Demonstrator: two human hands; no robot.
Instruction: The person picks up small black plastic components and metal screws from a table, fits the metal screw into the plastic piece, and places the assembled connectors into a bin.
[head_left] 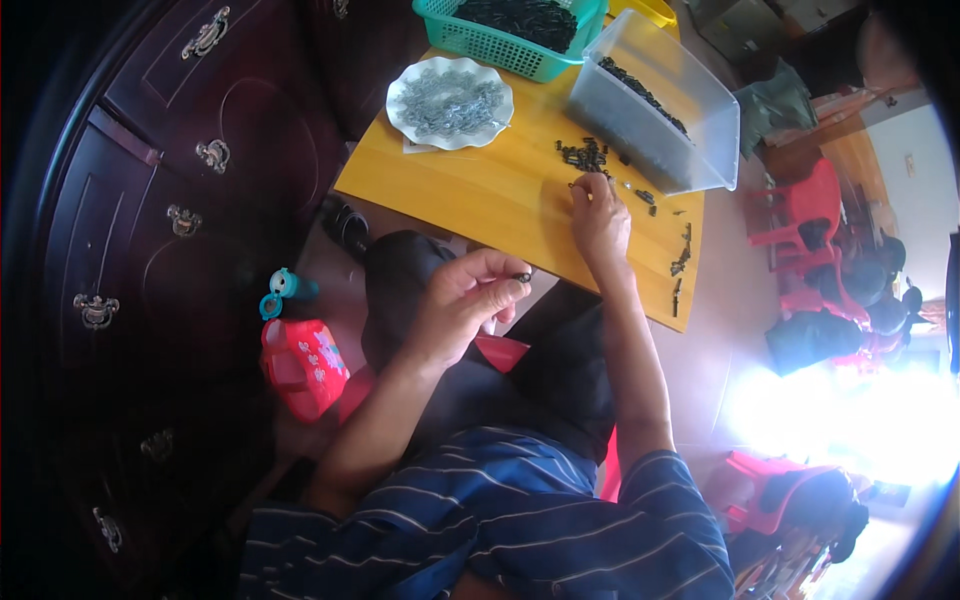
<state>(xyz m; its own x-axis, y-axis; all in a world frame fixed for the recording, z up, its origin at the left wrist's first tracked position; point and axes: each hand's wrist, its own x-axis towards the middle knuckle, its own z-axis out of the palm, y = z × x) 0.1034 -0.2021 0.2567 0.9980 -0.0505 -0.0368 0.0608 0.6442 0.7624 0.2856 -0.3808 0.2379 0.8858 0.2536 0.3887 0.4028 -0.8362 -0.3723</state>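
My left hand (pixel 468 302) is held over my lap, just off the table's near edge. Thumb and forefinger pinch a small black part (pixel 523 277) with a rounded end; its exact kind is too small to tell. Over the wooden table (pixel 480 190), my right hand (pixel 602 222) reaches in with fingers closed at the near side of a loose pile of small black parts (pixel 582 154). A dark speck shows at its fingertips, too small to name. More black pieces (pixel 683 250) lie in a rough line near the table's right edge.
A white scalloped plate (pixel 395 98) holds many small clear pieces. Behind it stands a green basket (pixel 480 46) of black parts, beside a clear plastic bin (pixel 715 130) with more. Dark drawers (pixel 150 220) rise at left; a red bag (pixel 305 370) rests below them.
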